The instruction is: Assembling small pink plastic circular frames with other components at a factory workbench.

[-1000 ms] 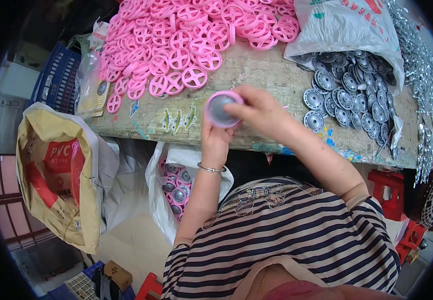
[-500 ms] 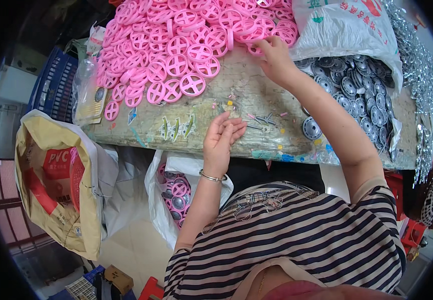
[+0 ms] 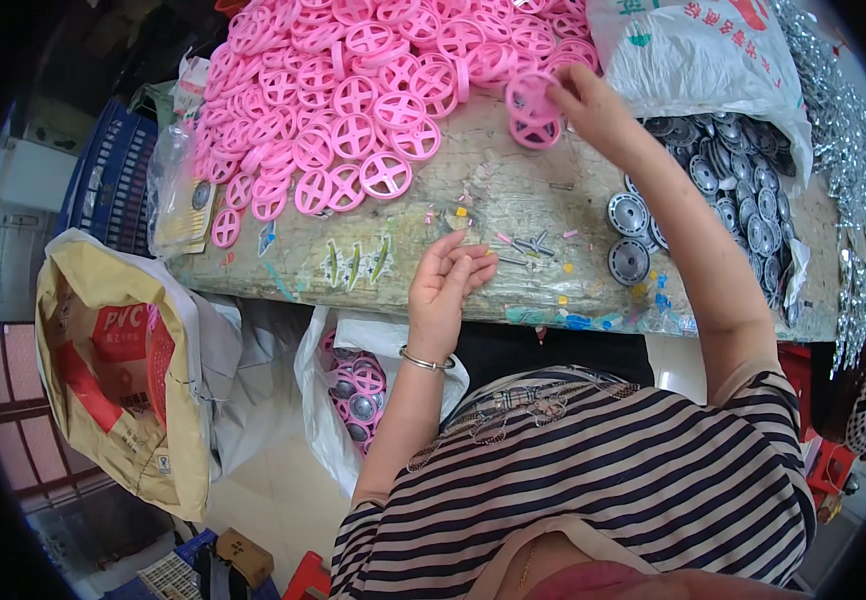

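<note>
My right hand [image 3: 595, 112] pinches the rim of a pink spoked wheel ring [image 3: 530, 97], raised over the table at the right end of the pink pile. Just below it shows a second pink ring [image 3: 535, 134]; whether the two touch I cannot tell. Near the table's front edge rests my left hand [image 3: 445, 275], loosely curled with fingers apart and nothing visible in it. Beside its fingertips lie several small metal pins [image 3: 531, 246]. Grey wheel discs [image 3: 628, 260] lie beyond them, to the right of the pins.
A big heap of pink rings [image 3: 353, 95] covers the table's far left. A white sack [image 3: 698, 60] spills grey discs at the right, beside silver tinsel [image 3: 843, 150]. Below the edge, a white bag [image 3: 318, 420] holds assembled wheels; a yellow-brown sack [image 3: 58, 400] stands left.
My right hand has lifted a pink ring off the pile's right end and drawn it slightly nearer and rightward. My left hand has stayed almost in place.
</note>
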The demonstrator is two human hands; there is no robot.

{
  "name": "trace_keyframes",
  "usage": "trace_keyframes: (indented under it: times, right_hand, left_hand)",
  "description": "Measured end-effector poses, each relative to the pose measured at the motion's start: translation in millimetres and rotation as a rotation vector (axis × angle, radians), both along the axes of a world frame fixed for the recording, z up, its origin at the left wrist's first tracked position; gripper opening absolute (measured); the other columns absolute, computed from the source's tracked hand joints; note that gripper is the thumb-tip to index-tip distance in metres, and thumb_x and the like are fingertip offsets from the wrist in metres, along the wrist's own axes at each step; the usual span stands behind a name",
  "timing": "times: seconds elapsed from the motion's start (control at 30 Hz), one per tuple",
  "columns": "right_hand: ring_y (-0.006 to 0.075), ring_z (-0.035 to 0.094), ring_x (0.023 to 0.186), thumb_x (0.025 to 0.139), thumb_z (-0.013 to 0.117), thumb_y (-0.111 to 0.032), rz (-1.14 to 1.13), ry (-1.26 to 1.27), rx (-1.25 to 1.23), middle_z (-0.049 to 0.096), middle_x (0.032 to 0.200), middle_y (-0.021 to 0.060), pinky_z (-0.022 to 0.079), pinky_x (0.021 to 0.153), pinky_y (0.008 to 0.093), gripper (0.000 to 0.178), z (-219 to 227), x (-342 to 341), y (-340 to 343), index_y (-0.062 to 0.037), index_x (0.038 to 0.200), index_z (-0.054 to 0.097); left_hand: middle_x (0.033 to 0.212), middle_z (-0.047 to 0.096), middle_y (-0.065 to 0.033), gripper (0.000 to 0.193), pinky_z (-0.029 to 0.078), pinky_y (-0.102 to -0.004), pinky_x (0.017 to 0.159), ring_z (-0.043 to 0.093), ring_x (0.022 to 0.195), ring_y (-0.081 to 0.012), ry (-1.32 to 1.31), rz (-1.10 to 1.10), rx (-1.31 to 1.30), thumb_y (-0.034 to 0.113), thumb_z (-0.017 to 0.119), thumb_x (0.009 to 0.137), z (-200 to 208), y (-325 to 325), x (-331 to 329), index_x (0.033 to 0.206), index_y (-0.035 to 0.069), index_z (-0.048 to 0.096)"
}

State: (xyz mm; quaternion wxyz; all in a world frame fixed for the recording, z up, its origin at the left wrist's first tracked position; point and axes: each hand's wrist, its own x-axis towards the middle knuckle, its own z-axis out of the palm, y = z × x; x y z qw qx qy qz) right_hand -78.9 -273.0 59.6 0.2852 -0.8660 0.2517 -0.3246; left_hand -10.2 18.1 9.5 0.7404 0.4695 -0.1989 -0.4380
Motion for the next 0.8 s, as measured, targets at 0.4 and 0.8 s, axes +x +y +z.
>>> trace_keyframes:
  times: [0.4,0.8]
  right_hand:
    - [0.0162,0.057,0.068,0.09,0.058,-0.018,0.12,-0.025,0.442,0.059,0.08,0.0101,0.047,0.062,0.03,0.021,-13.5,-36.3,111.5,-0.0001,0.1,0.053]
    - [0.0375,0.053,0.101,0.076,0.072,-0.022,-0.359,0.292,-0.275,0.056,0.109,0.0203,0.044,0.085,0.0402,0.047,-18.7,-150.5,11.4,0.0026,0.114,0.056]
  left_hand:
    - [0.118,0.055,-0.0163,0.036,0.05,-0.0346,0.092,0.058,0.106,-0.025,-0.034,0.005,-0.031,0.006,0.048,0.096,3.2,-6.3,-4.5,0.131,-0.001,0.04]
    - [0.11,0.061,-0.0142,0.027,0.057,-0.0346,0.078,0.064,0.096,-0.0263,0.017,0.001,0.063,0.016,0.048,0.097,4.7,-9.8,-15.3,0.118,0.0,0.052]
